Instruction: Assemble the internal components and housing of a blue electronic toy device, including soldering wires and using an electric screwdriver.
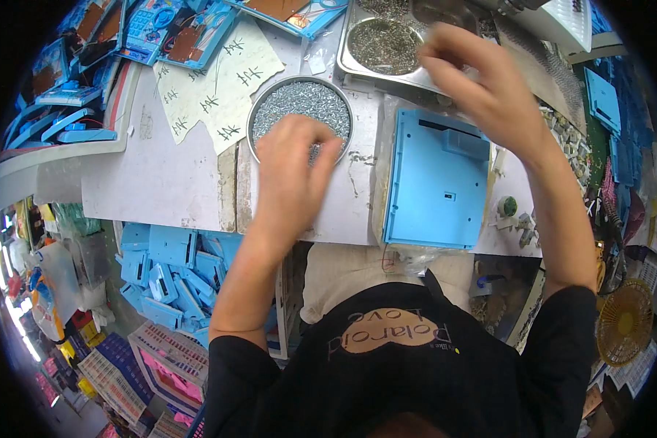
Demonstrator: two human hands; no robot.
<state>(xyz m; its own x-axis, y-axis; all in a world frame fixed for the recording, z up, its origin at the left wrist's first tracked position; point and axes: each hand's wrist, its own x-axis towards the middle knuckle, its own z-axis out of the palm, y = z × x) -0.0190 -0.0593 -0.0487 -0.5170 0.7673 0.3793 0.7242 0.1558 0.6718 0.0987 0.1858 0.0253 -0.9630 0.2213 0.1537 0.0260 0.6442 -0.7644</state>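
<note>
My left hand (293, 164) is over a round metal bowl (351, 120) full of small silvery pieces that look like screws (299, 102). Its fingers curl down into them, and the fingertips are hidden. Raised at the upper right, my right hand (474, 77) is bent at the fingers and smeared by motion, next to a metal tray (358, 78) with round wells of tiny metal parts (387, 47). Between my forearms a flat light-blue plastic panel (434, 190) lies on the table, with a raised block and a slot near its far edge.
A torn paper sheet (212, 95) with pen marks lies left of the bowl. Blue casings with wires (190, 36) pile up at the far left. More blue plastic parts (171, 281) fill a space below the table's front edge. A small green roll (507, 206) sits right of the panel.
</note>
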